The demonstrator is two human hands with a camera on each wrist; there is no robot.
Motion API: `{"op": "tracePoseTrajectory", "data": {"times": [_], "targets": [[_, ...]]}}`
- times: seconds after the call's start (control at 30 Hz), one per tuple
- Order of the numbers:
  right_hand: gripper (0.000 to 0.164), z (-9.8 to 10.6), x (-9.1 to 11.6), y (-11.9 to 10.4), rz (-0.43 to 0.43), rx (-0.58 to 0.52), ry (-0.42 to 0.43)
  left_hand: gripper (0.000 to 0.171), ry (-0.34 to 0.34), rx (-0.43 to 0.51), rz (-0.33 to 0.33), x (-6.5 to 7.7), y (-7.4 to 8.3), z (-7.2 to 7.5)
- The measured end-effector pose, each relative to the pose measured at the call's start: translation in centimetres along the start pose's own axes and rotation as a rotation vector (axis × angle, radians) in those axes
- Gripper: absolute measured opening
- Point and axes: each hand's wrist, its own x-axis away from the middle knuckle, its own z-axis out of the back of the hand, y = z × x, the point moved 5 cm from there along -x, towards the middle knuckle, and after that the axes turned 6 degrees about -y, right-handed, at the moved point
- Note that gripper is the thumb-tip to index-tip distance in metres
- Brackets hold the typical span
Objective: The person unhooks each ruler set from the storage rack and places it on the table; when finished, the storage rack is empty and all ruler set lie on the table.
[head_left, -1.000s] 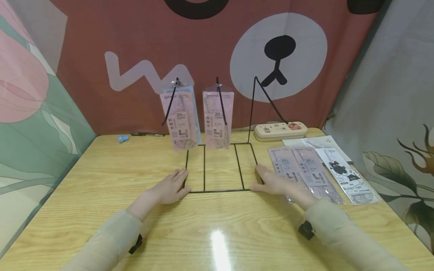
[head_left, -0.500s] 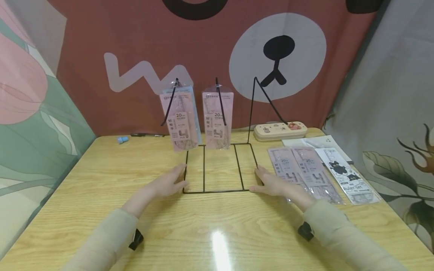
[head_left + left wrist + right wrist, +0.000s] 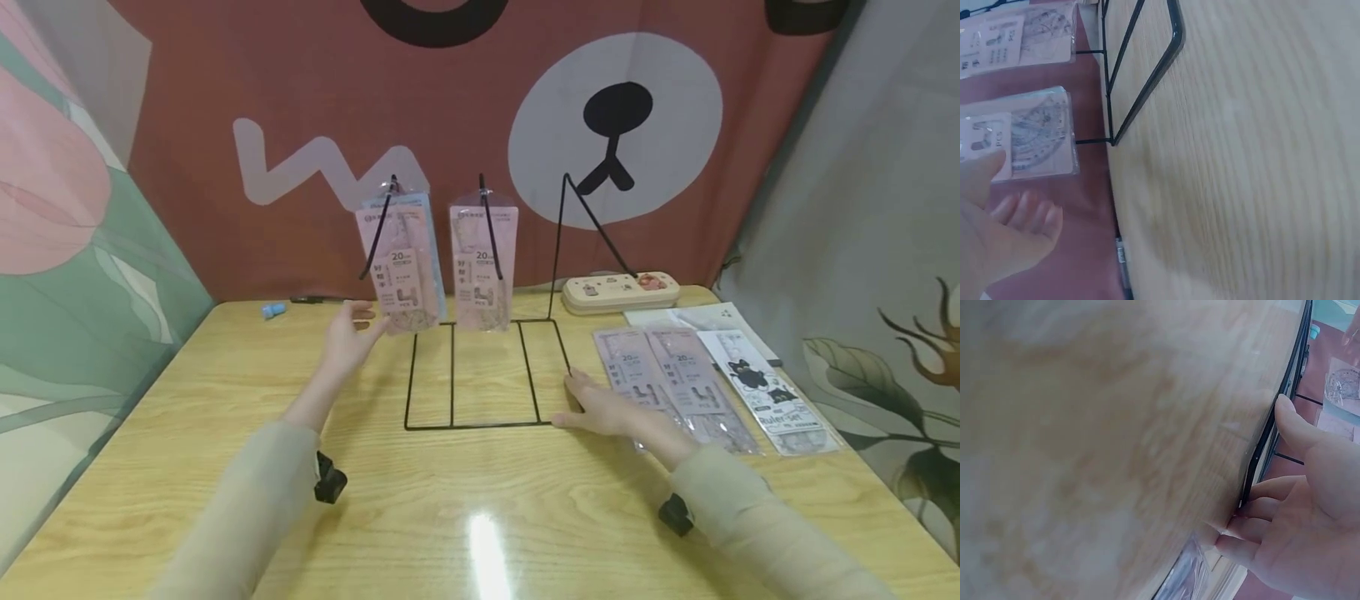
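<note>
Left of the frame's centre, the left hand (image 3: pixel 347 337) is loose, its thumb by the hanging pink packet's (image 3: pixel 405 287) lower edge; contact is unclear. The right hand (image 3: pixel 603 407), fingers relaxed, touches the wire rack's (image 3: pixel 495 425) front right corner on the surface (image 3: pixel 375 517). Light handling and a steadied base should prevent tipping.

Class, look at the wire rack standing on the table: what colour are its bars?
Black; the wire rack shows best in the head view.
</note>
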Motion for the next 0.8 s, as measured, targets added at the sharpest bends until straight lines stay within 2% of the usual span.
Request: {"op": "tracePoseTrajectory", "data": {"times": [0.2, 0.37, 0.43, 0.63, 0.8], "targets": [[0.087, 0.1, 0.1, -0.1, 0.003, -0.005, -0.004, 0.045, -0.032, 0.028, -0.007, -1.2, -0.3, -1.1], [0.087, 0.0, 0.1, 0.0, -0.001, -0.002, -0.008, 0.044, -0.063, 0.055, -0.046, -1.7, -0.2, -1.9], [0.088, 0.0, 0.1, 0.0, 0.0, 0.0, -0.009, 0.041, -0.065, 0.082, -0.082, -1.6, 0.0, -2.0], [0.087, 0.1, 0.0, -0.2, 0.001, -0.001, -0.006, 0.031, -0.038, 0.116, -0.153, 0.2, 0.2, -1.4], [0.088, 0.1, 0.0, -0.2, -0.007, 0.005, -0.005, 0.028, -0.097, 0.118, -0.211, 2.7, 0.2, -1.1]]}}
